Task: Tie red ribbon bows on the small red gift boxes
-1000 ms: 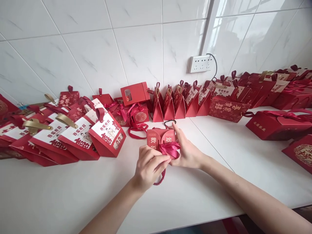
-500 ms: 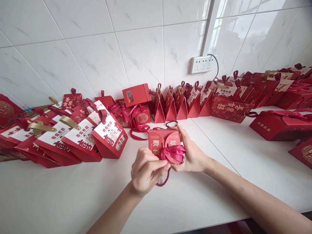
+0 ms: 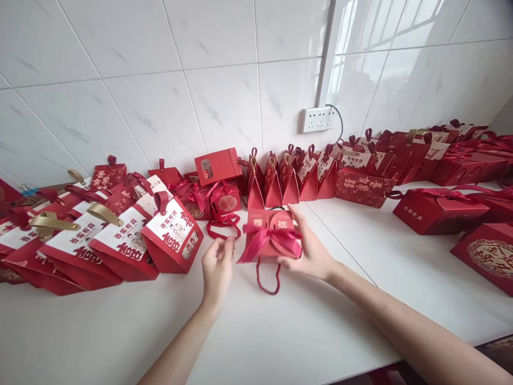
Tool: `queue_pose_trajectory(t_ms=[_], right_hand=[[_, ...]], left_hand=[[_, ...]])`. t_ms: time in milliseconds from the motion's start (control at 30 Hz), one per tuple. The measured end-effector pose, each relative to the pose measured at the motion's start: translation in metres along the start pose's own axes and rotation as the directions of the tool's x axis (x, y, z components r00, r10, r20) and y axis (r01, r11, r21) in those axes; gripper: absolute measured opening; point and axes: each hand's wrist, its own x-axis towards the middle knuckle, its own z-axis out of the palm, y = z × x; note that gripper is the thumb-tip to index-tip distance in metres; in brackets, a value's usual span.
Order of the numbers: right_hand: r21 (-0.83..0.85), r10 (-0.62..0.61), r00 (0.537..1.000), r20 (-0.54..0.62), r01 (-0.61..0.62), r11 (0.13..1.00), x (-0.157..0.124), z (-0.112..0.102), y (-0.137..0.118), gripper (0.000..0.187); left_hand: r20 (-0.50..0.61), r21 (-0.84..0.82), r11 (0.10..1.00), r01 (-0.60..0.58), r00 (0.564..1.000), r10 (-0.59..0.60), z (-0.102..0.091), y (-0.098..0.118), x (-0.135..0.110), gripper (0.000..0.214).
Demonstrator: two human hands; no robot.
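Note:
A small red gift box [image 3: 260, 218] with gold lettering sits in my right hand [image 3: 315, 251], whose thumb and fingers grip its right side. Across its front spreads a bright magenta ribbon bow [image 3: 272, 240]. A twisted dark red cord handle [image 3: 268, 291] loops down from the near side of the box. Just left of the box, apart from it, is my left hand [image 3: 218, 267], fingers curled in and thumb against them; nothing shows in it. Beyond that hand a loose red ribbon [image 3: 220, 230] lies on the white table [image 3: 256, 342].
Red and white house-shaped gift boxes [image 3: 120, 240] crowd the left. A row of triangular red boxes [image 3: 276, 182] stands along the tiled wall. More red boxes [image 3: 436, 211] fill the right side. A power strip [image 3: 318, 120] is fixed to the wall.
My left hand has let go of the bow and moved left, away from the box. The bow's loops and tails now spread wider. The view has shifted slightly to the right.

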Motion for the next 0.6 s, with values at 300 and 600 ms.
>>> queue_pose_trajectory(t_ms=[300,600], right_hand=[[0.915,0.423,0.824,0.378,-0.403,-0.032,0.016,-0.015,0.003,0.044],[0.823,0.553,0.819,0.157,-0.418,0.386,0.022,-0.02,0.003,0.057]], left_hand=[[0.277,0.196,0.941,-0.276,0.936,0.217,0.003,-0.02,0.001,0.038],[0.622,0.238,0.495,-0.836,0.523,0.583,-0.001,-0.028,-0.003,0.028]])
